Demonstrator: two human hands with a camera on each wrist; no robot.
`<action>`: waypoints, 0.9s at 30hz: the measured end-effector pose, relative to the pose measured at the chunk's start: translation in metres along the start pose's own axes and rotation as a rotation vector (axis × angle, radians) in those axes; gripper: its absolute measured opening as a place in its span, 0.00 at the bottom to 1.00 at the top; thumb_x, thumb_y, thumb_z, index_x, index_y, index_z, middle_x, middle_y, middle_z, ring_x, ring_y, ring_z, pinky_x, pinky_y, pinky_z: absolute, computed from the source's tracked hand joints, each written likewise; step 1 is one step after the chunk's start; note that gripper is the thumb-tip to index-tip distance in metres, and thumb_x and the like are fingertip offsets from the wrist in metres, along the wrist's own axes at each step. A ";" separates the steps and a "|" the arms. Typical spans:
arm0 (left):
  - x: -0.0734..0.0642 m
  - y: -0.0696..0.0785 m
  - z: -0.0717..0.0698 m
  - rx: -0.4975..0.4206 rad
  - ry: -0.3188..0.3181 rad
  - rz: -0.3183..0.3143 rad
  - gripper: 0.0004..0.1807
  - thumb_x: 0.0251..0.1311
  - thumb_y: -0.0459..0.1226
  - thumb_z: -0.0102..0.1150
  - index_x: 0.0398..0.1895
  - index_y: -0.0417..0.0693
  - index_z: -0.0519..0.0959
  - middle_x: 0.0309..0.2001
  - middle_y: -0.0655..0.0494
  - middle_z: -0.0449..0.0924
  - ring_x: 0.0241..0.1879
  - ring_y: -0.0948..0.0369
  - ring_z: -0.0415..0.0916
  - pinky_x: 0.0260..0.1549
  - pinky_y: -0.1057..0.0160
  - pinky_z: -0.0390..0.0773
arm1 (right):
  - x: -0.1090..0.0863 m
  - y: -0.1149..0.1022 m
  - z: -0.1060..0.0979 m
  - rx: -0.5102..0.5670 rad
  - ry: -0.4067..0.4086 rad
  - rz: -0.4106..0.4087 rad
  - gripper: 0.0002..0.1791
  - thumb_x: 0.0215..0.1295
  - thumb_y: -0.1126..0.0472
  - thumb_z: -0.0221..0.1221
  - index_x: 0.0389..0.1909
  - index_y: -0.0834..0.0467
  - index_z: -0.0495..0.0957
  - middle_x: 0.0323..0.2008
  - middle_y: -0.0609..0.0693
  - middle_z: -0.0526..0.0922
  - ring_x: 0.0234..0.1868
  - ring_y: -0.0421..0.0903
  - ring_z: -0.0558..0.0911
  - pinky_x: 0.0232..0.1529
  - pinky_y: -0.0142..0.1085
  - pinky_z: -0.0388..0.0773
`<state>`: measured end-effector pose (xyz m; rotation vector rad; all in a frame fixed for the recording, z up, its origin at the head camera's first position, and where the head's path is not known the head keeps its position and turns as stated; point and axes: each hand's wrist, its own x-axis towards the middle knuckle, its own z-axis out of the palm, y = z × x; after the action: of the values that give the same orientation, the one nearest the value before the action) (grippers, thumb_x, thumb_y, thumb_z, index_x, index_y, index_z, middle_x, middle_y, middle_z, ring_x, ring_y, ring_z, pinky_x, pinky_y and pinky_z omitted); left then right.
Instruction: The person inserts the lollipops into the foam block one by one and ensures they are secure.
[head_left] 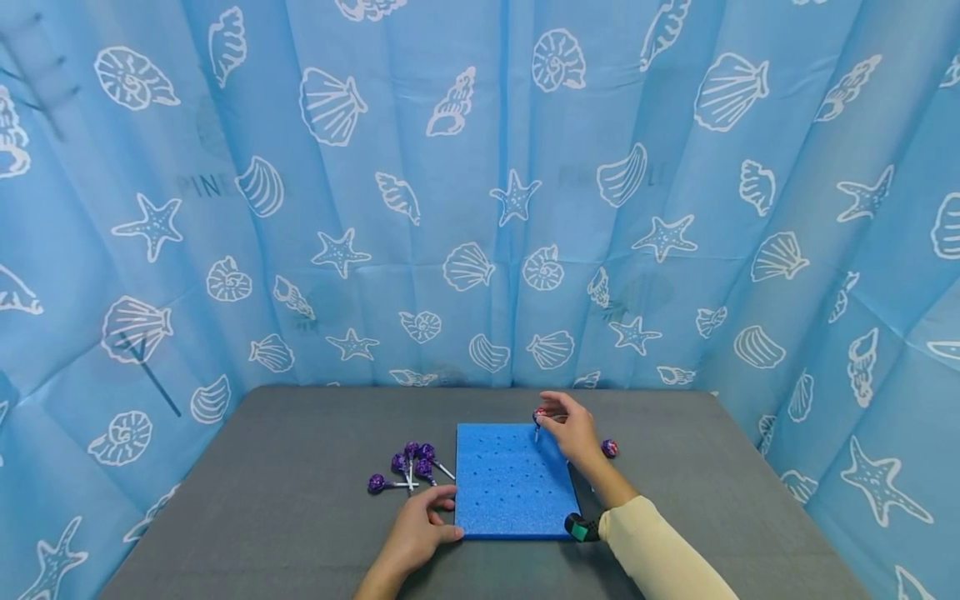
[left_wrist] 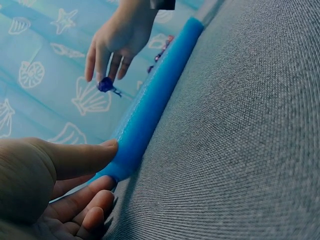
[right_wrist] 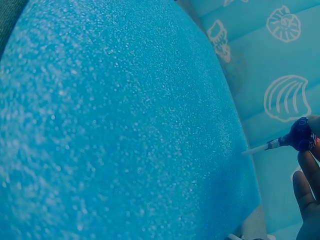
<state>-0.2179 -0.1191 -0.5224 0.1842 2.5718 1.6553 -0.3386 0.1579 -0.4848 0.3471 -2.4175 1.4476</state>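
A blue foam board [head_left: 517, 500] with rows of small holes lies flat on the grey table. At its near left corner my left hand [head_left: 418, 527] holds the edge, thumb [left_wrist: 87, 159] on one side and curled fingers [left_wrist: 85, 202] on another. My right hand [head_left: 573, 432] is over the board's far right part. Between its thumb and fingers it pinches a wrapped lollipop [right_wrist: 300, 135] by the candy end, purple with some red. The white stick [right_wrist: 257, 149] points down, its tip right at the board's surface in the right wrist view.
Several purple-wrapped lollipops [head_left: 376, 483] lie in a loose cluster left of the board. Another lollipop [head_left: 609, 448], red and purple, lies to the right, partly behind the right forearm. A blue curtain [head_left: 465, 208] with white shells hangs behind the grey table [head_left: 300, 500].
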 end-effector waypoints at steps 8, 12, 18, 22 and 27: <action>0.000 0.001 0.000 -0.009 -0.002 -0.008 0.31 0.42 0.28 0.74 0.55 0.40 0.78 0.42 0.53 0.80 0.29 0.59 0.69 0.25 0.64 0.67 | 0.003 0.000 -0.003 0.019 0.011 -0.027 0.18 0.60 0.69 0.65 0.52 0.62 0.78 0.44 0.57 0.83 0.46 0.54 0.80 0.45 0.45 0.77; -0.001 0.001 0.000 -0.009 -0.001 -0.012 0.31 0.42 0.28 0.74 0.55 0.40 0.78 0.42 0.53 0.80 0.29 0.59 0.69 0.25 0.64 0.67 | 0.004 0.000 -0.005 0.012 0.016 -0.033 0.19 0.59 0.67 0.67 0.52 0.62 0.78 0.45 0.60 0.83 0.47 0.54 0.80 0.46 0.46 0.77; -0.001 0.001 0.000 -0.002 0.007 0.002 0.31 0.42 0.28 0.74 0.54 0.40 0.78 0.41 0.52 0.80 0.28 0.59 0.69 0.25 0.64 0.67 | 0.006 0.003 -0.014 0.007 0.023 -0.051 0.20 0.58 0.68 0.66 0.53 0.62 0.77 0.46 0.60 0.82 0.48 0.54 0.79 0.46 0.45 0.76; -0.001 0.001 0.000 -0.002 0.009 0.009 0.31 0.41 0.28 0.74 0.54 0.39 0.78 0.41 0.52 0.80 0.28 0.60 0.69 0.25 0.65 0.66 | 0.007 0.005 -0.022 0.002 0.036 -0.057 0.21 0.58 0.70 0.66 0.54 0.63 0.77 0.46 0.59 0.83 0.48 0.54 0.79 0.46 0.44 0.76; -0.002 0.003 -0.001 -0.009 0.007 0.018 0.31 0.41 0.27 0.74 0.55 0.39 0.78 0.41 0.52 0.80 0.27 0.60 0.69 0.25 0.64 0.67 | 0.006 0.008 -0.032 -0.014 0.059 -0.065 0.22 0.57 0.71 0.67 0.53 0.65 0.77 0.45 0.61 0.83 0.48 0.56 0.80 0.44 0.42 0.76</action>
<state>-0.2159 -0.1189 -0.5195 0.2018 2.5753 1.6758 -0.3425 0.1897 -0.4746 0.3712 -2.3459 1.3933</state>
